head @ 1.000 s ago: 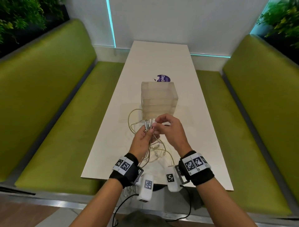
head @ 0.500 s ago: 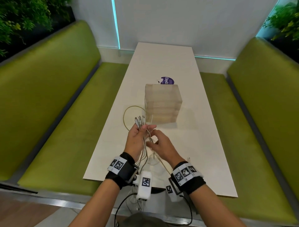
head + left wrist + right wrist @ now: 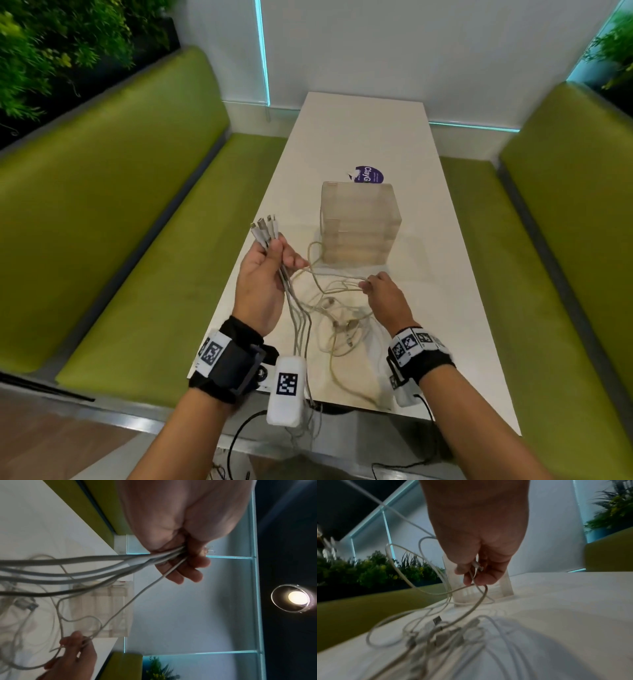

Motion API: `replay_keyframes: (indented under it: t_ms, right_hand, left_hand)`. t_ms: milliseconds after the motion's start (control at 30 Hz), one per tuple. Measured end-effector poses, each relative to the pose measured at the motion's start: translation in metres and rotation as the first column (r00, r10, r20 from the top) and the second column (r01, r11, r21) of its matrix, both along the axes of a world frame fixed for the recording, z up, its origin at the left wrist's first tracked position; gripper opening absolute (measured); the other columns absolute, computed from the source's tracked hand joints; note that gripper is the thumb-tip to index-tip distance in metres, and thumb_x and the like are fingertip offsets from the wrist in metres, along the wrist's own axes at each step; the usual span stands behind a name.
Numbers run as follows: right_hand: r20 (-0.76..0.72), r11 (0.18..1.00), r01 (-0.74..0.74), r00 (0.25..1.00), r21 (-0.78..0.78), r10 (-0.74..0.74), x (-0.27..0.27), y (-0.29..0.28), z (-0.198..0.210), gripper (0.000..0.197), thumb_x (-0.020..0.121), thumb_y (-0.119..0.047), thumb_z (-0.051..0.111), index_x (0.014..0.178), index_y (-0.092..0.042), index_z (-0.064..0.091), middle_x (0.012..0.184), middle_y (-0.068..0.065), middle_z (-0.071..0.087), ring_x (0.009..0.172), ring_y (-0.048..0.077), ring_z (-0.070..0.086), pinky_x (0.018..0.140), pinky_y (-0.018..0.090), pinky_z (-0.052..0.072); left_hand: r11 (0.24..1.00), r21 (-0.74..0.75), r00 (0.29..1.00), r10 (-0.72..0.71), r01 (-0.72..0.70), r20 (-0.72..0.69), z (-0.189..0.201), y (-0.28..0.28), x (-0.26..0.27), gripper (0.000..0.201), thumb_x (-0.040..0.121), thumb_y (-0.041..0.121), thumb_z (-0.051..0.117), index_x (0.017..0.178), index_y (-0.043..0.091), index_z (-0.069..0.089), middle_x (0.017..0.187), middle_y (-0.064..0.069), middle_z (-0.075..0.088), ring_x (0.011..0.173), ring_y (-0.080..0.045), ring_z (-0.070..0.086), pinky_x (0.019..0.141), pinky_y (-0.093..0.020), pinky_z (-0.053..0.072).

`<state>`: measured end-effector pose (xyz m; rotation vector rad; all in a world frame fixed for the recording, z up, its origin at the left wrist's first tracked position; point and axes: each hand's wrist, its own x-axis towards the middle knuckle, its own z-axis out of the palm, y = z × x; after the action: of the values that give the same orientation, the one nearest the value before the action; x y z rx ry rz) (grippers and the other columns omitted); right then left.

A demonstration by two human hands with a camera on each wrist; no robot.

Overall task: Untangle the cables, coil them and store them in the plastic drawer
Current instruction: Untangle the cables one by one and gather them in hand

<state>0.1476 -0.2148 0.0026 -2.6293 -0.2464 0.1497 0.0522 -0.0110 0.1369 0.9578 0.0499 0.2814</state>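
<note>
Several white cables [image 3: 329,308] lie tangled on the white table [image 3: 445,308] in front of a translucent plastic drawer unit [image 3: 359,222]. My left hand [image 3: 270,263] is raised at the table's left edge and grips a bundle of cables [image 3: 102,566], their plug ends [image 3: 263,226] sticking up past the fingers. My right hand [image 3: 373,284] is low over the table near the drawer unit and pinches a thin cable strand [image 3: 476,577] that runs across to the left hand. Loose connectors [image 3: 440,631] lie in the heap below it.
A purple round sticker [image 3: 368,174] is on the table behind the drawer unit [image 3: 481,588]. Green benches [image 3: 120,240] run along both sides of the table. Some cable hangs over the table's near edge [image 3: 308,404]. Plants stand behind the benches.
My left hand has lifted the plug ends up and to the left. My right hand has moved right and away from it, drawing one strand out sideways between the two hands.
</note>
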Motion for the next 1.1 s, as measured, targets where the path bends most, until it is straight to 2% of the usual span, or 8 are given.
replay_keyframes:
  t_ms: [100,200,300,433,633,767,867,1100]
  right_hand:
    - [-0.064,0.987,-0.019,0.997,0.159,0.03,0.006,-0.002,0.006,0.029,0.098,-0.026,0.045,0.082,-0.008,0.059,0.086,0.011,0.06,0.077,0.028,0.056,0.067,0.035,0.041]
    - [-0.12,0.914,0.02,0.992,0.406,0.032,0.005,-0.005,0.021,0.025,0.096,-0.023,0.048,0.082,-0.011,0.066,0.083,0.005,0.068,0.064,0.017,0.056,0.067,0.032,0.047]
    - [-0.141,0.817,-0.005,0.984,0.577,0.106,-0.004,0.001,0.045,0.026,0.096,-0.021,0.05,0.081,-0.012,0.069,0.073,0.003,0.066,0.052,0.007,0.049,0.055,0.018,0.041]
    - [-0.179,0.703,-0.022,0.961,0.71,0.211,-0.017,0.014,0.064,0.029,0.099,-0.023,0.048,0.08,-0.012,0.068,0.063,0.003,0.058,0.05,0.011,0.045,0.048,0.017,0.036]
    - [-0.194,0.631,-0.004,0.95,0.775,0.245,-0.023,0.024,0.068,0.034,0.098,-0.019,0.049,0.069,-0.022,0.067,0.056,0.002,0.057,0.044,0.011,0.041,0.045,0.021,0.034]
    - [-0.17,0.755,-0.038,0.966,0.655,0.197,-0.015,0.019,0.058,0.019,0.092,-0.021,0.059,0.079,-0.019,0.071,0.069,0.001,0.068,0.049,0.01,0.049,0.048,0.019,0.04]
    - [-0.234,0.789,-0.016,0.951,0.615,0.201,-0.009,0.005,0.048,0.013,0.091,-0.019,0.06,0.095,-0.017,0.072,0.089,0.004,0.073,0.056,0.011,0.056,0.052,0.018,0.044]
    - [-0.286,0.746,0.368,0.927,0.556,-0.244,0.016,-0.031,0.025,0.026,0.096,-0.022,0.052,0.103,0.0,0.063,0.078,0.01,0.065,0.046,0.016,0.055,0.045,0.022,0.041]
  left_hand:
    - [0.996,-0.077,0.999,0.043,-0.045,-0.025,-0.004,0.012,-0.001,0.022,0.102,0.014,0.031,0.089,0.011,0.049,0.054,0.004,0.045,0.066,-0.019,0.065,0.083,-0.043,0.057]
    - [0.991,-0.088,0.986,0.089,-0.102,-0.142,-0.017,0.025,0.003,0.023,0.102,0.018,0.034,0.084,0.013,0.047,0.052,0.006,0.039,0.045,-0.011,0.045,0.051,-0.025,0.051]
    - [0.985,0.16,0.952,0.114,-0.07,-0.283,-0.033,0.024,0.004,0.023,0.1,0.023,0.043,0.079,0.015,0.049,0.052,0.009,0.032,0.041,-0.007,0.023,0.039,-0.019,0.021]
    - [0.867,0.485,0.94,0.061,0.116,-0.335,-0.041,-0.001,-0.002,0.013,0.089,0.026,0.062,0.083,0.016,0.056,0.052,0.012,0.039,0.045,-0.008,0.026,0.043,-0.022,0.024]
    - [0.8,0.538,0.948,-0.112,0.264,-0.299,-0.023,-0.034,-0.006,0.004,0.088,0.004,0.063,0.084,0.004,0.06,0.041,0.015,0.048,0.036,0.004,0.042,0.042,-0.006,0.032]
    - [0.852,0.478,0.936,-0.037,0.212,-0.35,-0.026,-0.028,-0.001,0.024,0.091,0.014,0.06,0.068,0.017,0.061,0.045,0.011,0.038,0.041,-0.009,0.027,0.04,-0.021,0.022]
    - [0.915,0.383,0.938,0.019,0.123,-0.346,-0.03,-0.012,0.0,0.03,0.093,0.01,0.054,0.063,0.016,0.052,0.045,0.007,0.031,0.039,-0.009,0.022,0.038,-0.021,0.019]
    - [0.982,0.189,0.956,0.051,0.005,-0.29,-0.027,0.027,-0.005,0.015,0.078,0.015,0.056,0.067,0.013,0.045,0.043,0.01,0.03,0.036,-0.006,0.02,0.042,-0.026,0.01]
